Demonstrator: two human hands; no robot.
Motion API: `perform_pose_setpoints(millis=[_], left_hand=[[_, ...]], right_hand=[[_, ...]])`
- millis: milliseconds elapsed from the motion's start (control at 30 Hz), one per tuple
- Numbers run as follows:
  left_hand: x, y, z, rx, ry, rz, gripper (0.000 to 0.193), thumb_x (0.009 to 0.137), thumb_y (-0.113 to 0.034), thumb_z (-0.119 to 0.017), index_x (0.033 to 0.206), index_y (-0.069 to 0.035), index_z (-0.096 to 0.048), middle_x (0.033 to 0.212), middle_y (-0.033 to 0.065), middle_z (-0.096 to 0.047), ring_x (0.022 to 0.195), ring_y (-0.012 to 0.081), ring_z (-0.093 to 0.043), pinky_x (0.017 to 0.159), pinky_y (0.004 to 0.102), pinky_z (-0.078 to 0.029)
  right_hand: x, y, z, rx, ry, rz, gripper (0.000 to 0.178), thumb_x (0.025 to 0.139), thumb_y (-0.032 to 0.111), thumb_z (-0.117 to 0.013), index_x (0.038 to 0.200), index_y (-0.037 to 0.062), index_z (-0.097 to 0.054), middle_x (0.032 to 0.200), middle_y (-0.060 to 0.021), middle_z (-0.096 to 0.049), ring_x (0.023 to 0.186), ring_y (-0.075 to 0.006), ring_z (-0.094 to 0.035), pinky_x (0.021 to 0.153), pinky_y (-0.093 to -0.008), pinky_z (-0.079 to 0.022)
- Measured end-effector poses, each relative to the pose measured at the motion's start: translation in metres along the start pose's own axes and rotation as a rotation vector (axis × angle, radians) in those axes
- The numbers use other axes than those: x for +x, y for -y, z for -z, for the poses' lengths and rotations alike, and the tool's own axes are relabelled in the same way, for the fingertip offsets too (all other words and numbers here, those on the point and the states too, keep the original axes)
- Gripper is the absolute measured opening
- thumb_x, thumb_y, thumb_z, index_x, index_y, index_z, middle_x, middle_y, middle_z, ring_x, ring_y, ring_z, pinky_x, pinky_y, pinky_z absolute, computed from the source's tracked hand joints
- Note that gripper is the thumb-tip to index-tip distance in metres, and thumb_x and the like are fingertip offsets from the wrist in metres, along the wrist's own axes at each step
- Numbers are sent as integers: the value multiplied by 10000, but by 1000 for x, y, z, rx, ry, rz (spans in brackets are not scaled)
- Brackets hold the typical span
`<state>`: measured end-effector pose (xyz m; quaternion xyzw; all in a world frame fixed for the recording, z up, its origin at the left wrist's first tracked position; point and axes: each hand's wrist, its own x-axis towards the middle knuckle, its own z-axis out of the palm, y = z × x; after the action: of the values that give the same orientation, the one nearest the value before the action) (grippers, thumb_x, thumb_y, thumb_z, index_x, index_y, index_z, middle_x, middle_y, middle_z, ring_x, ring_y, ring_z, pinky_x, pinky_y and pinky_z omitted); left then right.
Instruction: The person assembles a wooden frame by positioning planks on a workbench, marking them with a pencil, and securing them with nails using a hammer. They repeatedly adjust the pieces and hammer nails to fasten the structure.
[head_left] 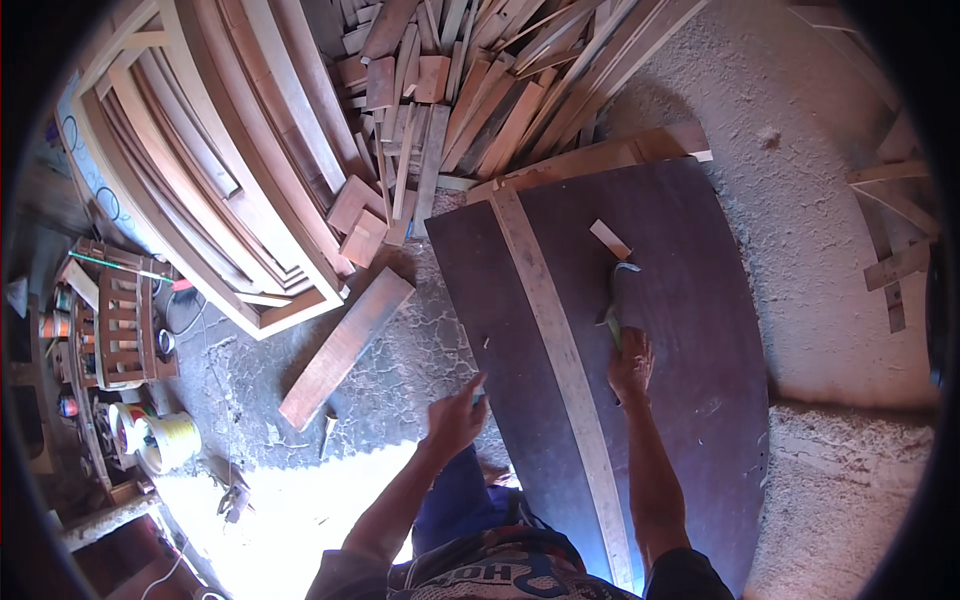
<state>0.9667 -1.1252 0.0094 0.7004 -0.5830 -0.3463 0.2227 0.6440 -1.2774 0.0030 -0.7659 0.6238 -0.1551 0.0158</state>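
A large dark brown board [690, 400] lies in front of me, with a long pale wooden strip [545, 300] running down it. Over the board, right of the strip, my right hand [630, 370] is wrapped round a dark elongated tool [626, 298]. The tool has a green part at its side and a pale curved end; its exact kind is unclear. Just beyond its tip is a small light wood block [609, 238]. My left hand [457, 418] is by the board's left edge, fingers curled with the index finger reaching forward. Something small and bluish shows at its fingers.
Stacked wooden frames [200, 150] stand at the far left. A heap of offcuts [450, 90] lies at the back. A thick plank [345, 345] rests on the cracked floor, left of the board. Buckets [170, 440] stand at the left, and a rough wall [800, 200] rises at the right.
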Motion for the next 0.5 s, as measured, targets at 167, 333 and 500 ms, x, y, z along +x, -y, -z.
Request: perform_pose_setpoints(millis=[167, 333, 500], left_hand=[[75, -35, -56, 79, -167, -403, 546, 935, -217, -655, 1458, -164, -504, 720, 149, -698, 645, 384, -696, 645, 481, -566], [111, -62, -44, 45, 26, -125, 511, 938, -217, -655, 1433, -167, -539, 838, 156, -733, 766, 365, -730, 702, 480, -584], [108, -56, -34, -8, -115, -151, 482, 918, -248, -677, 1380, -142, -587, 879, 176, -736, 823, 391, -730, 735, 528, -584]], right_hand=[[42, 76, 17, 426, 297, -165, 325, 1011, 257, -596, 1308, 125, -581, 924, -230, -700, 873, -457, -693, 747, -596, -520], [48, 67, 13, 351, 267, -210, 386, 1028, 300, -567, 1397, 187, -559, 1042, -216, -701, 948, -414, -704, 781, -574, -535], [24, 5, 21, 6, 153, -484, 419, 1026, 241, -552, 1443, 201, -537, 1178, -193, -662, 1056, -398, -674, 830, -556, -535]])
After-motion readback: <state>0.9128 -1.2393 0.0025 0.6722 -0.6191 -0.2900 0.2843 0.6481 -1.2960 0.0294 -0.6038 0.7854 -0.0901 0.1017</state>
